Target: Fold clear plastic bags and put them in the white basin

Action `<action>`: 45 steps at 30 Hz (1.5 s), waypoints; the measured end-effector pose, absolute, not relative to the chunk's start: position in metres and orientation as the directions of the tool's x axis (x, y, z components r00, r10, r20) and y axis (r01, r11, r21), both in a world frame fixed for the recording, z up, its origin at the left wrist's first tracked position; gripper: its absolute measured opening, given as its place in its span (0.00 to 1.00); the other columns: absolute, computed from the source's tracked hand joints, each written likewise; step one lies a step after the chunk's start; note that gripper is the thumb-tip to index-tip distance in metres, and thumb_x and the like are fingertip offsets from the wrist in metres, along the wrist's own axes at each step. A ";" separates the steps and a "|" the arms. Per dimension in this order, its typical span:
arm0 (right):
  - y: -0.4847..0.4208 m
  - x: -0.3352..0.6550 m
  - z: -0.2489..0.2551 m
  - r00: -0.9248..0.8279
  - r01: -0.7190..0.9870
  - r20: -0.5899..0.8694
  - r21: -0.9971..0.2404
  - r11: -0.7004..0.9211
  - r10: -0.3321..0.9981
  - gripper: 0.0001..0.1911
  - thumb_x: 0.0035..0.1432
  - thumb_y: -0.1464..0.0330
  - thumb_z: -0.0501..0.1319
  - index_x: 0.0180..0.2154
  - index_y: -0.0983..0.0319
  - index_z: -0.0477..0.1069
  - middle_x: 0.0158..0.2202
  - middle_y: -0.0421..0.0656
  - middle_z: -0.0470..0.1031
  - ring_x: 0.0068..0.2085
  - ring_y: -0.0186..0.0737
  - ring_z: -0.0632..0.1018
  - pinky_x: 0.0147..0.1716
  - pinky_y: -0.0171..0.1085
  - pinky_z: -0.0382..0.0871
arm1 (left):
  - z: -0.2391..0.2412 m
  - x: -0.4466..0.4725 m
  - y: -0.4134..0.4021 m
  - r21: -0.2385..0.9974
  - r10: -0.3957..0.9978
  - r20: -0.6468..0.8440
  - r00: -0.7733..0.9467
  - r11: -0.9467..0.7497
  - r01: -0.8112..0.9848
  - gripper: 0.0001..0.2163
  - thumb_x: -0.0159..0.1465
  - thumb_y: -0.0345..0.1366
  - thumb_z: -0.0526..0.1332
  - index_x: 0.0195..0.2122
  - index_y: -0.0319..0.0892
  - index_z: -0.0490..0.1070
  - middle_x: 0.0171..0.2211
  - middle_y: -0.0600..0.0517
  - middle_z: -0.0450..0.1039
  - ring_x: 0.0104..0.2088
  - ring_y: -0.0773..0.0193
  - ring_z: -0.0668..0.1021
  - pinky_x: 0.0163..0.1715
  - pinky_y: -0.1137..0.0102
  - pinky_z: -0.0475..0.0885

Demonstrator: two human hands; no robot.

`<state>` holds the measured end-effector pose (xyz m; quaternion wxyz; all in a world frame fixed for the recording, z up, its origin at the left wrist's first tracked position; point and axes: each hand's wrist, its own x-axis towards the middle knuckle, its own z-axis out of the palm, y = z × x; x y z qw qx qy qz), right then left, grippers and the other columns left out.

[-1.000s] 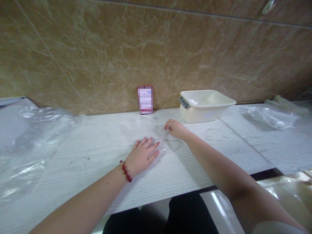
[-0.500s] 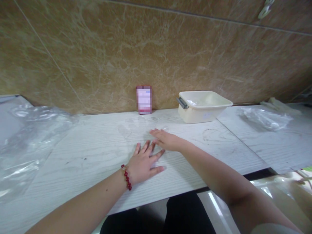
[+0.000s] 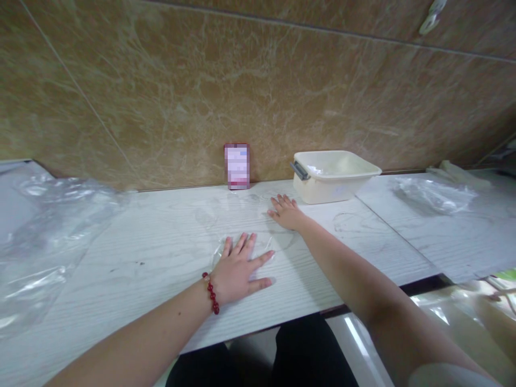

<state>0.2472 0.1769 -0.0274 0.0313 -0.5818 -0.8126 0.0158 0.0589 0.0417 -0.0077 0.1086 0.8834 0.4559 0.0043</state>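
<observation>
My left hand point(image 3: 239, 271) lies flat on the white wood-grain table, fingers spread. Under and around its fingers shows a thin piece of clear plastic film point(image 3: 264, 247), mostly covered by the hand. Farther back and to the right, my right hand point(image 3: 287, 213) rests palm down with its fingers apart, holding nothing visible. It is close to the front left corner of a cream plastic tub point(image 3: 328, 189), which has a grey clip handle and something clear and shiny inside.
A phone point(image 3: 237, 166) with a red edge leans against the marbled wall. Clear plastic sheeting point(image 3: 52, 236) spreads over the table's left side. Crumpled clear plastic point(image 3: 435, 194) and a pale cloth-like item point(image 3: 459, 174) lie at right. The table's front edge point(image 3: 282, 325) is near my legs.
My right hand has moved away from the left fingertips, back and to the right toward the tub, and its fingers have spread. The left hand has stayed in place.
</observation>
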 end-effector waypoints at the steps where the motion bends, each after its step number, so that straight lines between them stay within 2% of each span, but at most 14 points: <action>1: 0.178 0.249 -0.027 -0.321 0.944 0.056 -0.063 0.325 0.945 0.31 0.57 0.55 0.39 0.57 0.66 0.44 0.60 0.50 0.40 0.59 0.50 0.42 0.53 0.52 0.39 | -0.008 0.059 0.041 0.196 0.807 -0.094 0.583 -0.559 0.806 0.28 0.53 0.59 0.39 0.55 0.61 0.47 0.60 0.50 0.34 0.58 0.46 0.41 0.49 0.46 0.35; 3: 0.176 0.247 -0.025 -0.423 0.899 0.110 -0.070 0.432 0.899 0.31 0.57 0.56 0.40 0.57 0.67 0.44 0.60 0.49 0.40 0.59 0.49 0.41 0.54 0.50 0.38 | -0.007 0.060 0.041 0.191 0.810 -0.095 0.579 -0.556 0.809 0.28 0.53 0.59 0.39 0.55 0.60 0.47 0.60 0.50 0.34 0.58 0.45 0.41 0.49 0.45 0.34; 5: 0.170 0.237 -0.023 -0.598 0.789 0.130 -0.081 0.609 0.791 0.30 0.57 0.57 0.39 0.57 0.65 0.43 0.60 0.46 0.40 0.59 0.44 0.41 0.55 0.46 0.38 | -0.007 0.061 0.040 0.186 0.812 -0.096 0.576 -0.554 0.812 0.28 0.53 0.59 0.39 0.55 0.59 0.47 0.60 0.50 0.34 0.57 0.45 0.40 0.49 0.45 0.34; 8: 0.164 0.215 -0.022 -0.751 0.649 0.071 -0.111 0.753 0.657 0.30 0.57 0.56 0.39 0.58 0.64 0.43 0.59 0.45 0.43 0.59 0.40 0.44 0.55 0.43 0.39 | -0.007 0.062 0.039 0.185 0.812 -0.094 0.575 -0.554 0.812 0.28 0.54 0.59 0.39 0.55 0.58 0.47 0.60 0.48 0.35 0.57 0.45 0.41 0.48 0.44 0.33; 14: 0.179 0.189 -0.025 -0.607 0.786 0.046 -0.111 0.608 0.793 0.32 0.56 0.55 0.39 0.57 0.68 0.45 0.59 0.48 0.44 0.58 0.43 0.48 0.55 0.44 0.40 | -0.005 0.062 0.037 0.204 0.813 -0.075 0.578 -0.554 0.807 0.28 0.54 0.58 0.39 0.55 0.58 0.47 0.60 0.47 0.36 0.57 0.44 0.42 0.47 0.43 0.35; 22: 0.213 0.180 -0.026 -0.433 0.894 -0.022 -0.140 0.426 0.901 0.33 0.55 0.52 0.36 0.57 0.63 0.43 0.60 0.44 0.40 0.59 0.45 0.46 0.54 0.50 0.39 | -0.003 0.061 0.037 0.209 0.811 -0.082 0.580 -0.555 0.805 0.28 0.54 0.58 0.39 0.56 0.57 0.47 0.60 0.47 0.35 0.57 0.44 0.41 0.48 0.43 0.35; 25: 0.214 0.172 -0.024 -0.283 0.949 0.068 -0.123 0.289 0.957 0.33 0.56 0.54 0.37 0.57 0.68 0.45 0.59 0.50 0.43 0.58 0.49 0.45 0.53 0.51 0.38 | -0.004 0.061 0.037 0.216 0.814 -0.079 0.576 -0.550 0.807 0.29 0.54 0.59 0.39 0.55 0.58 0.47 0.60 0.47 0.35 0.57 0.44 0.42 0.47 0.43 0.35; 26: 0.212 0.169 -0.023 -0.285 0.947 0.126 -0.116 0.300 0.950 0.32 0.57 0.55 0.37 0.56 0.70 0.46 0.59 0.51 0.45 0.58 0.48 0.45 0.54 0.50 0.37 | -0.004 0.061 0.037 0.222 0.815 -0.075 0.575 -0.548 0.806 0.29 0.54 0.59 0.39 0.55 0.58 0.47 0.60 0.46 0.36 0.57 0.44 0.42 0.47 0.43 0.35; 28: 0.206 0.159 -0.023 -0.405 0.897 0.208 -0.098 0.431 0.890 0.31 0.57 0.56 0.37 0.56 0.70 0.46 0.58 0.50 0.46 0.59 0.44 0.46 0.55 0.45 0.37 | -0.005 0.061 0.037 0.233 0.817 -0.061 0.574 -0.547 0.804 0.28 0.53 0.59 0.39 0.55 0.59 0.47 0.60 0.46 0.36 0.57 0.43 0.42 0.48 0.43 0.35; 31: 0.200 0.142 -0.025 -0.582 0.794 0.162 -0.097 0.600 0.797 0.31 0.57 0.55 0.38 0.56 0.67 0.47 0.59 0.48 0.46 0.59 0.41 0.47 0.55 0.42 0.40 | -0.007 0.059 0.036 0.236 0.814 -0.038 0.580 -0.557 0.797 0.28 0.54 0.59 0.39 0.55 0.60 0.47 0.60 0.46 0.35 0.57 0.43 0.42 0.48 0.43 0.35; 35: 0.203 0.128 -0.028 -0.601 0.788 0.054 -0.123 0.603 0.797 0.32 0.56 0.53 0.37 0.56 0.67 0.46 0.59 0.47 0.44 0.58 0.42 0.48 0.54 0.44 0.42 | -0.010 0.058 0.034 0.224 0.812 -0.014 0.584 -0.567 0.793 0.28 0.54 0.58 0.38 0.55 0.59 0.46 0.60 0.46 0.33 0.57 0.44 0.42 0.48 0.43 0.35; 38: 0.204 0.124 -0.027 -0.582 0.800 0.076 -0.125 0.587 0.810 0.32 0.56 0.54 0.37 0.57 0.66 0.44 0.59 0.47 0.43 0.59 0.43 0.46 0.55 0.45 0.40 | -0.011 0.060 0.031 0.208 0.816 -0.011 0.578 -0.564 0.799 0.28 0.55 0.58 0.38 0.56 0.57 0.45 0.60 0.46 0.34 0.57 0.44 0.42 0.48 0.43 0.35; 41: 0.198 0.120 -0.023 -0.648 0.747 0.075 -0.128 0.652 0.758 0.32 0.55 0.52 0.37 0.57 0.62 0.42 0.60 0.44 0.40 0.59 0.43 0.43 0.55 0.48 0.37 | -0.009 0.063 0.028 0.197 0.811 -0.022 0.585 -0.570 0.798 0.28 0.55 0.57 0.39 0.56 0.56 0.45 0.60 0.46 0.36 0.57 0.44 0.43 0.47 0.42 0.36; 45: 0.189 0.113 -0.021 -0.695 0.712 -0.010 -0.154 0.686 0.719 0.33 0.54 0.50 0.38 0.57 0.58 0.43 0.60 0.43 0.40 0.59 0.45 0.43 0.54 0.51 0.35 | 0.002 0.067 0.027 0.218 0.802 0.033 0.597 -0.589 0.778 0.26 0.56 0.55 0.41 0.55 0.52 0.52 0.58 0.46 0.44 0.56 0.44 0.48 0.47 0.43 0.45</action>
